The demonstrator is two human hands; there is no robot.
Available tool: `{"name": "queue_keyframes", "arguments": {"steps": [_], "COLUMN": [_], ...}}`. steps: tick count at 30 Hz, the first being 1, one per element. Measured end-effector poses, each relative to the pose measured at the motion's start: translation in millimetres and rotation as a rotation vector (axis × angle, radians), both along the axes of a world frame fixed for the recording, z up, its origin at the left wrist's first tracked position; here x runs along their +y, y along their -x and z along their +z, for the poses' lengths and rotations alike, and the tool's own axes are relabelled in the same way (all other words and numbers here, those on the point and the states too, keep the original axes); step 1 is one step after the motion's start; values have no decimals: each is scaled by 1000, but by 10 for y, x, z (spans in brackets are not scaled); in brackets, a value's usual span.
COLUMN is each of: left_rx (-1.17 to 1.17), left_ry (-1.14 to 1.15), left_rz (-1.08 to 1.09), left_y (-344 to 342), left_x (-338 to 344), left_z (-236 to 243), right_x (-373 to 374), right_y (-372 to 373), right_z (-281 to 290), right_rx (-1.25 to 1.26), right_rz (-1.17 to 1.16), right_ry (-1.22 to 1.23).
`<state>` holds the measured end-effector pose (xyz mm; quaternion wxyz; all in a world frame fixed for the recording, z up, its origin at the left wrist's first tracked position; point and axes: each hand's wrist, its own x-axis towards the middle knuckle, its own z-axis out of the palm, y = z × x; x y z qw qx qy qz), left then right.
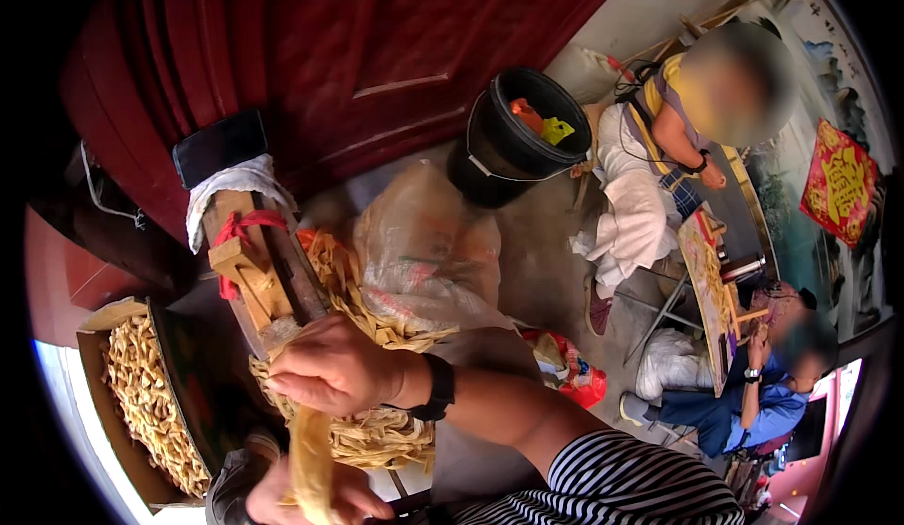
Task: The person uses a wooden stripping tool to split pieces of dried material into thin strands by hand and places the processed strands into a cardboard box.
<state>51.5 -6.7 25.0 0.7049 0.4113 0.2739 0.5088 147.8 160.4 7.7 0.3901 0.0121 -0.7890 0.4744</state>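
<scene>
My right hand, with a black band at the wrist, is closed on the upper end of a pale yellow, flat strip, just at the near end of a wooden bench with a block and red cloth tie on it. My left hand is lower, at the bottom edge, closed round the hanging part of the same strip. Loose piles of similar yellow strips lie behind and below my hands. A box of small folded yellow pieces stands at the left.
A phone rests on white cloth at the bench's far end, by a red door. A black bucket, a plastic sack and a red bag are ahead. Two people sit at small work boards on the right.
</scene>
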Motion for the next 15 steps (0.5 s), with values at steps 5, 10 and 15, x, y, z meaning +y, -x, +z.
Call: {"name": "queue_keyframes", "arguments": {"steps": [5, 10, 15], "left_rx": [1115, 1688, 1635], "left_ry": [-175, -633, -704], "left_rz": [750, 707, 868], "left_y": [135, 230, 136], "left_x": [-55, -4, 5], "left_z": [-139, -114, -171], "right_x": [-211, -277, -375], "right_y": [-68, -16, -95], "right_z": [-158, -222, -155], "right_rx": [-618, -664, -499], "right_rz": [218, 628, 712], "right_ry": [352, 1111, 1488]}}
